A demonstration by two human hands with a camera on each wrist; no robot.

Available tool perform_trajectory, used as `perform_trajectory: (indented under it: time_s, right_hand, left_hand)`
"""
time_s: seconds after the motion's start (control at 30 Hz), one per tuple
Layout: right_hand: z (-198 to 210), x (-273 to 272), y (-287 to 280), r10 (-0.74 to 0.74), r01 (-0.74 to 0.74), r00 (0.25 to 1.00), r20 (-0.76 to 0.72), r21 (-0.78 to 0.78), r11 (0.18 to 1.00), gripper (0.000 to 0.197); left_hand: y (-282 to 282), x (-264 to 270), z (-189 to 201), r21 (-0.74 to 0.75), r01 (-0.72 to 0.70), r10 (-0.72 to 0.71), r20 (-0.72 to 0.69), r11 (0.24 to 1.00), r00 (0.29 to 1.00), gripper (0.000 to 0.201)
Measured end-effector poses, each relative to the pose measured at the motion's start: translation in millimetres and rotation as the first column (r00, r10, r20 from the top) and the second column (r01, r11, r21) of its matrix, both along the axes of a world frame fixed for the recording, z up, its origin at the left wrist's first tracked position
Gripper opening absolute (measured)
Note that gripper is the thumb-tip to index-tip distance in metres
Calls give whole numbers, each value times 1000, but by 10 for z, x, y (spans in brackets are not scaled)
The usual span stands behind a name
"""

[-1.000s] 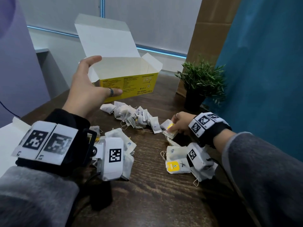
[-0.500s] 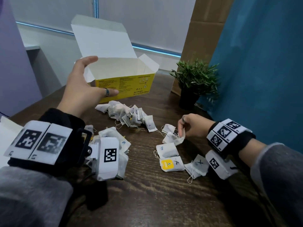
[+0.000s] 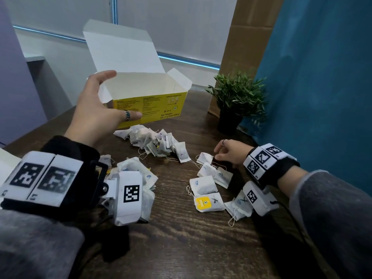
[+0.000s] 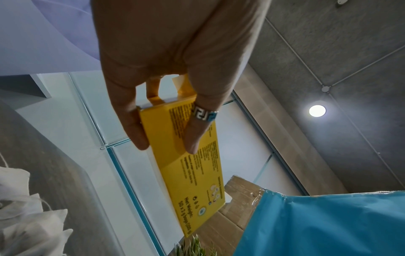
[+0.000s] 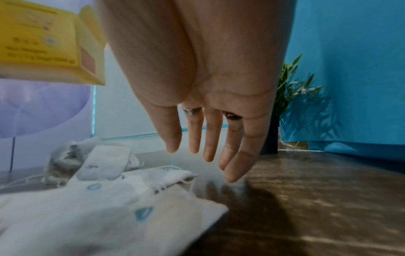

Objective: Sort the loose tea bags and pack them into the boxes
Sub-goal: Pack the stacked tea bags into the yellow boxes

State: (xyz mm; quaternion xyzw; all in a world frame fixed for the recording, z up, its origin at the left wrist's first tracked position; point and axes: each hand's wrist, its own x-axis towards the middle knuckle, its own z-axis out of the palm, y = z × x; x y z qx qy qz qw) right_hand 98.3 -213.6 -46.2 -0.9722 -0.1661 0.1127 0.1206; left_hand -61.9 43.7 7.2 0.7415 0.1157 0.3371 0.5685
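Head view, nearest first: a heap of tea bags [image 3: 138, 174] lies by the left wrist, partly hidden behind the wrist camera. A second loose group [image 3: 209, 188] sits at the right, one bag with a yellow tag [image 3: 203, 202] among them. A third pile [image 3: 159, 144] lies further in, just before the box. All rest on the dark wooden table [image 3: 181, 238].

The right hand [image 3: 229, 153] is low over the table beside the right-hand group. The right wrist view shows its fingers [image 5: 210, 149] straight and relaxed, pointing down, with nothing in them and the fingertips just above the wood.

Further back, the left hand [image 3: 96, 109] holds the yellow box [image 3: 159, 106] by its near left end, thumb on the printed front wall and fingers round the end. The box is lifted clear of the table and its lid stands open. What shows of its white inside holds no bags; its floor is hidden by the front wall.

Judging from this, packing has hardly begun. The bags lie in three loose groups, which may be a rough sort, and all of them are still to go in.

The middle of the table offers bare wood for moving. A potted plant [image 3: 237, 97] stands at the far right, well apart from the bags, near a blue curtain [image 3: 318, 77]. The table's left edge is near the left arm.
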Motion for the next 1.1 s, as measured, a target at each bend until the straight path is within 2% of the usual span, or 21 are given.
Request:
perform_trajectory:
  time_s: [0.1, 0.2, 0.23, 0.33, 0.4, 0.47, 0.57, 0.67, 0.77, 0.9, 0.97, 1.03, 1.1]
  right_hand:
    - [-13, 69, 110, -2, 4, 998, -62, 33, 999, 43]
    - [-43, 108, 206, 30, -32, 996, -88, -28, 999, 49]
    - [-44, 118, 224, 35, -39, 994, -100, -33, 999, 43]
    - [-1, 163, 213, 11, -4, 996, -90, 73, 997, 6]
    - [45, 183, 204, -8, 16, 999, -49, 162, 987, 16]
    - [55, 167, 212, -9, 28, 996, -91, 206, 978, 13]
    - [-18, 102, 264, 57, -47, 983, -177, 57, 997, 29]
    - [-43, 100, 313, 98, -99, 983, -155, -4, 995, 15]
    - [28, 173, 300, 41, -27, 996, -81, 169, 985, 22]
    - [147, 287, 299, -73, 47, 997, 38, 466, 884, 29]
    - [165, 309, 316, -108, 101, 994, -23, 586, 804, 31]
    - [171, 284, 333, -94, 184, 981, -172, 639, 747, 30]
    - [170, 250, 300, -85, 201, 969, -233, 538, 819, 21]
  left_hand:
    - [4, 1, 6, -3, 1, -1, -5, 1000, 1000, 83]
    - [25, 7, 3, -30, 9, -10, -10, 1000, 1000, 84]
    - [28, 1, 4, -33, 9, -9, -11, 999, 1000, 84]
    - [47, 8, -6, -32, 10, -11, -16, 999, 1000, 84]
    - [55, 15, -12, -40, 16, -17, -15, 999, 1000, 85]
    - [53, 27, -22, -49, 20, -20, -15, 999, 1000, 85]
    - [56, 41, -21, -76, 34, -34, -5, 997, 999, 86]
    - [80, 42, -25, -98, 52, -52, 0, 994, 999, 87]
    - [121, 62, -38, -76, 41, -41, 7, 996, 999, 87]
    - [111, 62, -42, -72, 41, -40, 19, 997, 999, 86]
    - [101, 58, -46, -61, 40, -40, 8, 997, 999, 85]
    - [107, 69, -55, -49, 47, -46, 23, 998, 999, 85]
    - [110, 67, -54, -33, 45, -43, 42, 998, 998, 83]
